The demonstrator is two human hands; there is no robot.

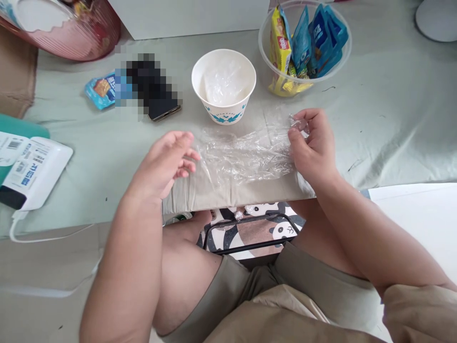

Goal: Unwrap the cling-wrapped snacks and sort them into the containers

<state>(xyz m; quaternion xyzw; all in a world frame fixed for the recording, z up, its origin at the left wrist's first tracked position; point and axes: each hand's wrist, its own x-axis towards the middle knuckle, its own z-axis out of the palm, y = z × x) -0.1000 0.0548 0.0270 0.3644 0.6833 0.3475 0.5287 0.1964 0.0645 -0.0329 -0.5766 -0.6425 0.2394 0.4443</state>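
Observation:
A thin, crinkled sheet of clear plastic film (246, 155) stretches between my hands, just above the table's front edge. My right hand (316, 147) pinches its right end, where the plastic bunches up between thumb and fingers. Beside the film's left end is my left hand (171, 159), its fingers loosely bent and apart, with no firm grip showing. Just beyond the film stands a white paper bowl (228, 114) with blue leaf prints, and some crumpled clear plastic (224, 85) lies inside it.
A clear tub (341, 69) of snack packets is at the back right. Left of the bowl lie a phone (162, 110) and a blue snack packet (102, 90). A white device (50, 162) with a cable sits at far left, below a pink basket (93, 38).

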